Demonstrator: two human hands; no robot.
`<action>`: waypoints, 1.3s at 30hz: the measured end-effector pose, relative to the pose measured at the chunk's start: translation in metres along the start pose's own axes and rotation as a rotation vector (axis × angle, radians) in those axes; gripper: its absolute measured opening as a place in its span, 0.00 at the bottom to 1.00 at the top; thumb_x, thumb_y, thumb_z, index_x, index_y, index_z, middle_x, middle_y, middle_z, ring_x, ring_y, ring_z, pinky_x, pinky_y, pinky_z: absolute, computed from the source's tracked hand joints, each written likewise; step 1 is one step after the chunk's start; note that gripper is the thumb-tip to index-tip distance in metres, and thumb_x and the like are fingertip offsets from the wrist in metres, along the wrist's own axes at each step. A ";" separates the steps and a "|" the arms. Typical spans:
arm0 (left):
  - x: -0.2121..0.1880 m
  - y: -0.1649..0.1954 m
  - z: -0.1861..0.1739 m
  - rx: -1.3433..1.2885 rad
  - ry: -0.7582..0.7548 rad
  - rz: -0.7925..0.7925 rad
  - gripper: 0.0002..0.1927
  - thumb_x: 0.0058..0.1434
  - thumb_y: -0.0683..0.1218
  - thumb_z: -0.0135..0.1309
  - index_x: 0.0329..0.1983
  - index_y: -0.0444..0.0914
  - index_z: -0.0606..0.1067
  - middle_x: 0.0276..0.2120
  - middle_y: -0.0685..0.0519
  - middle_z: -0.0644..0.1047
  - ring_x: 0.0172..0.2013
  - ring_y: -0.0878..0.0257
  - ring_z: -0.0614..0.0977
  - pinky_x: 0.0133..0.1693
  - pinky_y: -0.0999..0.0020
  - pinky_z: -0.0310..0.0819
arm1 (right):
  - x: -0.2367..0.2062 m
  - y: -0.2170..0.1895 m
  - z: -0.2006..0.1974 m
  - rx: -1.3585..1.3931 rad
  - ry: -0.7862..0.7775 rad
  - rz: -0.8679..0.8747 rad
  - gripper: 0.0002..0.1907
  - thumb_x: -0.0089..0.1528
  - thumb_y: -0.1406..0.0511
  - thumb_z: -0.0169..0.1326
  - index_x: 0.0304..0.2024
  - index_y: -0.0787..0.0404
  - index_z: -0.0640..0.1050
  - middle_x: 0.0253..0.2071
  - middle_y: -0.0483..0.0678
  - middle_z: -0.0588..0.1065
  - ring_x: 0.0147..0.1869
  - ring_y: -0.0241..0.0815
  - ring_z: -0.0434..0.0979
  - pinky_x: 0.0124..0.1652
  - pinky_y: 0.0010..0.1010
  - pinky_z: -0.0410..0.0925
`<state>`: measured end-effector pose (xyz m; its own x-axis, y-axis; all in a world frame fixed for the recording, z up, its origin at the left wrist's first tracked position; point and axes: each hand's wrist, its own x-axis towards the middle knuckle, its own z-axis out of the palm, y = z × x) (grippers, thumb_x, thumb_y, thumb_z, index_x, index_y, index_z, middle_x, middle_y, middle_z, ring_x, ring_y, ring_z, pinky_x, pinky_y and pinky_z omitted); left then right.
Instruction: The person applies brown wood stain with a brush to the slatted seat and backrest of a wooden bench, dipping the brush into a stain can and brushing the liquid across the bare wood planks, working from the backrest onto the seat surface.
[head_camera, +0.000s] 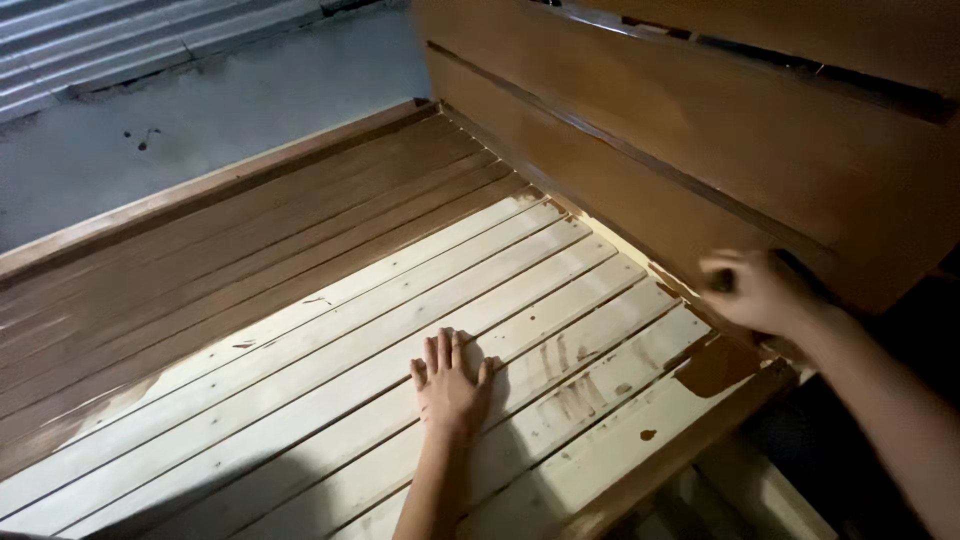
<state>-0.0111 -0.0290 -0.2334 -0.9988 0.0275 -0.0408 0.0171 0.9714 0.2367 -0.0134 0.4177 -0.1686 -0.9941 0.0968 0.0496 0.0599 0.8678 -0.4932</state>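
A wooden bed frame fills the view. Its slats (300, 340) are partly stained brown on the far side and bare pale wood on the near side. My left hand (452, 385) lies flat, fingers spread, on the pale slats. My right hand (755, 290) is blurred and closed around something small and dark, held against the lower part of the brown headboard (700, 130); what it grips is too blurred to name.
Brown stain smears and a wet patch (715, 365) mark the slats near the headboard corner. The side rail (200, 190) runs along the far edge. Beyond it lie a grey concrete floor (200, 110) and a corrugated metal sheet (80, 40).
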 end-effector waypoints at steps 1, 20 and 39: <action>0.000 0.001 -0.001 -0.002 -0.008 -0.006 0.43 0.64 0.69 0.36 0.77 0.46 0.48 0.78 0.56 0.44 0.76 0.55 0.40 0.71 0.47 0.29 | -0.004 0.006 -0.006 -0.049 0.020 -0.098 0.11 0.56 0.68 0.62 0.40 0.56 0.76 0.33 0.44 0.77 0.31 0.38 0.77 0.34 0.33 0.74; 0.086 0.001 -0.009 -0.006 0.008 0.043 0.43 0.66 0.69 0.32 0.77 0.42 0.46 0.77 0.52 0.43 0.76 0.55 0.40 0.71 0.48 0.28 | 0.157 -0.117 0.058 -0.070 0.171 -0.461 0.10 0.56 0.65 0.61 0.40 0.59 0.81 0.36 0.52 0.81 0.37 0.48 0.81 0.36 0.39 0.72; 0.118 -0.003 0.000 -0.002 0.061 0.039 0.42 0.66 0.67 0.33 0.77 0.39 0.49 0.77 0.50 0.45 0.76 0.52 0.41 0.70 0.45 0.30 | 0.138 -0.050 0.024 -0.155 0.064 -0.322 0.10 0.57 0.67 0.64 0.30 0.65 0.75 0.26 0.50 0.74 0.28 0.44 0.76 0.33 0.38 0.70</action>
<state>-0.1292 -0.0283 -0.2385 -0.9983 0.0512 0.0279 0.0563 0.9695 0.2385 -0.1553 0.3764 -0.1578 -0.9567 -0.1676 0.2380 -0.2376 0.9219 -0.3060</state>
